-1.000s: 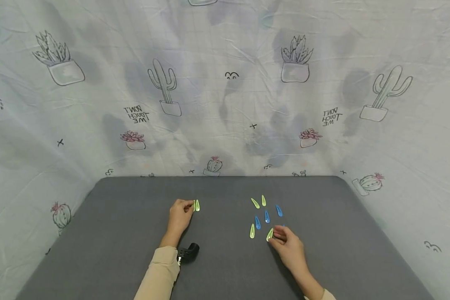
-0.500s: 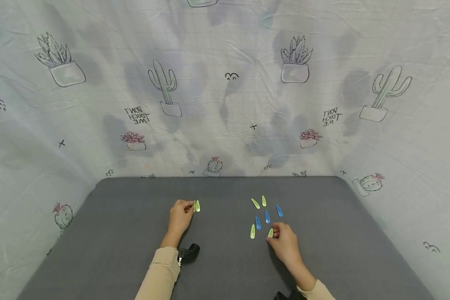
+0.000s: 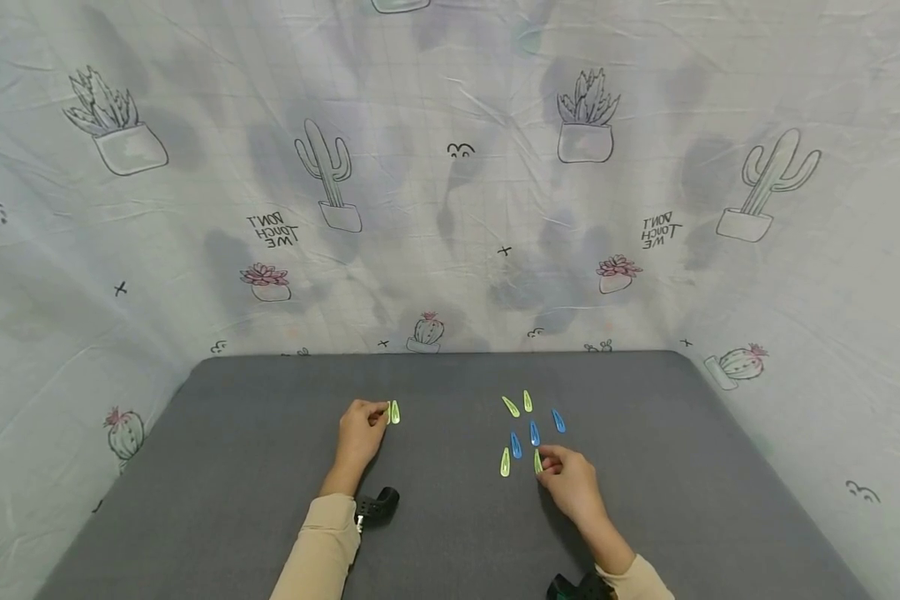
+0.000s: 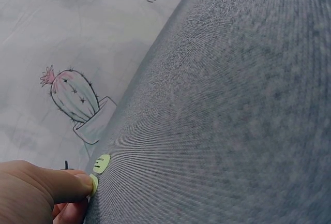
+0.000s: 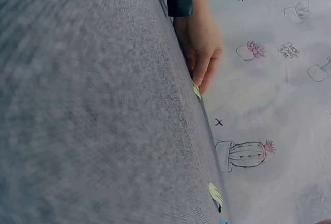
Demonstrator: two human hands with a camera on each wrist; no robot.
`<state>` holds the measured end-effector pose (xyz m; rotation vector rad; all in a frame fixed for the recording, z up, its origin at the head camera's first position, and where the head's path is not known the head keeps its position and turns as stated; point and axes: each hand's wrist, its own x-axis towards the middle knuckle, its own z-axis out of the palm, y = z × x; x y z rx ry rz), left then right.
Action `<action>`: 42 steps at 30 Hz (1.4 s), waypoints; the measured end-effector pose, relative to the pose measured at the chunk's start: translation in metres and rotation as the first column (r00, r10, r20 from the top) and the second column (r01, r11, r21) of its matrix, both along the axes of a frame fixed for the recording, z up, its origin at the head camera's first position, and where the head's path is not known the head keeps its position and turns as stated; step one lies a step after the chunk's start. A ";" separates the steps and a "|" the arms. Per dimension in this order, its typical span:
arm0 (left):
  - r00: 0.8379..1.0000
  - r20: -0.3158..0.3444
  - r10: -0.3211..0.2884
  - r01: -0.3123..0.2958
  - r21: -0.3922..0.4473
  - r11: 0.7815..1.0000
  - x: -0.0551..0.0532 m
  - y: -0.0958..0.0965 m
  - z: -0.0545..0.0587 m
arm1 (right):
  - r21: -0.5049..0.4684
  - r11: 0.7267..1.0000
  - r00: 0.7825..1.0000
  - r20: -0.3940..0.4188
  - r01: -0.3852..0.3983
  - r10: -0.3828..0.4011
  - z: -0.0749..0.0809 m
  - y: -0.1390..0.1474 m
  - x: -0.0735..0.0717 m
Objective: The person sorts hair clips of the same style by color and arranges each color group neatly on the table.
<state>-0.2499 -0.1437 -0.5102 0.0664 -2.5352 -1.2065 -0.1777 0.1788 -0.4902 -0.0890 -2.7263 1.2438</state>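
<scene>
In the head view my left hand pinches a yellow-green snap hair clip, mostly covered by the fingertips. A second yellow-green hair clip lies right beside it. The left wrist view shows the thumb on the pinched clip and the neighbouring clip just beyond. On the other side my right hand holds another yellow-green clip between thumb and index finger, low at the tabletop and roughly upright in the head view. The right hand's fingers are barely visible in its own wrist view.
Near the right hand lie three blue hair clips and three more yellow-green clips, spread loosely on the grey table. A pale curtain printed with cacti hangs behind the table's far edge. Black wrist devices sit at the cuffs.
The right hand has turned its clip from slanted to nearly upright and shifted it slightly left and up. A blue tip seen behind that hand earlier is now hidden. The left hand stays put.
</scene>
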 end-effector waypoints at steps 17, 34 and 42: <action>1.000 0.015 0.004 -0.004 0.002 1.000 0.002 0.003 0.001 | -0.309 0.951 0.997 0.068 -0.018 0.041 0.002 0.000 0.001; 1.000 0.018 0.010 -0.010 -0.003 1.000 0.007 0.004 0.002 | -0.544 0.821 0.962 0.084 -0.174 0.259 0.009 -0.021 -0.006; 1.000 -0.003 0.017 -0.017 0.008 1.000 0.009 0.005 0.002 | -0.599 0.766 0.943 0.051 -0.235 0.329 0.013 -0.048 -0.016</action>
